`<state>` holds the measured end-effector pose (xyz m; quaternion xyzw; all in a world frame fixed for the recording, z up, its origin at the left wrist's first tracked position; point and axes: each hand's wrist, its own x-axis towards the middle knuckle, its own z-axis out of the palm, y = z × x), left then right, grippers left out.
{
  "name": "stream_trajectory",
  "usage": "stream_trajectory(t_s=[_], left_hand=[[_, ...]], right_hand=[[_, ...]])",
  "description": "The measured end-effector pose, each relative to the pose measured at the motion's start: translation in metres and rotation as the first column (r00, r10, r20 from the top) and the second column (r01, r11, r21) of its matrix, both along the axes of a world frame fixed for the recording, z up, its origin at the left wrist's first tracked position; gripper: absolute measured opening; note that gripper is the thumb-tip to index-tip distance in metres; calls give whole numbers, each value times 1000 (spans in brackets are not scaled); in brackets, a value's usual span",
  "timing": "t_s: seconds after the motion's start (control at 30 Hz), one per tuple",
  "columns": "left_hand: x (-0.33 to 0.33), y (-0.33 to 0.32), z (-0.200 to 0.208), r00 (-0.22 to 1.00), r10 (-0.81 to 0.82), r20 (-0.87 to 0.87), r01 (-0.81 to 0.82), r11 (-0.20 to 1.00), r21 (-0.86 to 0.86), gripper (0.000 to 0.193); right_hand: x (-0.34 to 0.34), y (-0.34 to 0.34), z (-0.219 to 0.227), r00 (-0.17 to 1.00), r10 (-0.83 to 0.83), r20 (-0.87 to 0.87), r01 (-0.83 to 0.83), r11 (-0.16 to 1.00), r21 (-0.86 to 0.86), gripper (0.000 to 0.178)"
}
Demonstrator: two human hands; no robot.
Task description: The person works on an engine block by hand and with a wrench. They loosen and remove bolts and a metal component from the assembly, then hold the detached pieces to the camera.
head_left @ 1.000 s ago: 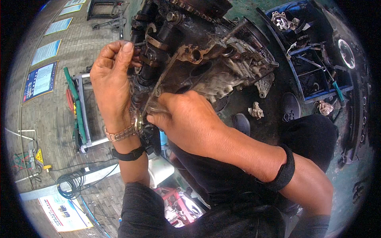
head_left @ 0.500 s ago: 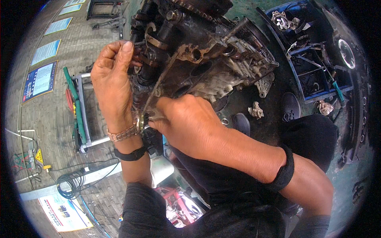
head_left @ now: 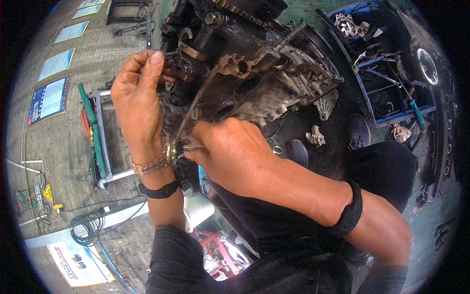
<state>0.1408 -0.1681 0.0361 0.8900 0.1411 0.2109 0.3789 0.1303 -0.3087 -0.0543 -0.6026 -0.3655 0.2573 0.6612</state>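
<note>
A dark, greasy engine block (head_left: pixel 245 83) fills the upper middle, with a crankshaft (head_left: pixel 193 51) along its left side. At that side my left hand (head_left: pixel 139 103) is closed, thumb against the bent fingers. Its fingertips reach in beside the shaft, and what they grip is hidden. Below the block's lower edge my right hand (head_left: pixel 232 152) is closed too, thumb and curled fingers pressed together. A small greyish piece shows at its thumb, too little to name. The right hand is close to the watch (head_left: pixel 152 165) on my left wrist.
A blue tray (head_left: pixel 377 122) with metal parts and tools stands at the upper right. Crumpled paper (head_left: pixel 316 136) and a metal bracket (head_left: pixel 324 105) lie on the floor near my shoes. On the left are a metal frame (head_left: pixel 105 142) and a coiled black cable (head_left: pixel 87 228).
Both hands keep almost the same places and grips. My left wrist has shifted very slightly to the left, and a little more of the greyish piece shows at my right thumb.
</note>
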Motion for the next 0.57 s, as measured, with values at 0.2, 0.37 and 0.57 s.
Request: stream_trajectory(t_s=[0.2,0.37,0.57], left_hand=[[0,0,3,999,21,-42,-19,999,47,17],[0,0,3,999,17,-43,-16,999,40,16],[-1,2,5,998,7,-68,-4,999,53,18]], right_hand=[[-1,1,0,1000,-9,16,9,1000,-13,25],[-1,0,1,1000,0,2,0,1000,-25,25],[0,0,1,1000,8,-8,-8,1000,-19,23]])
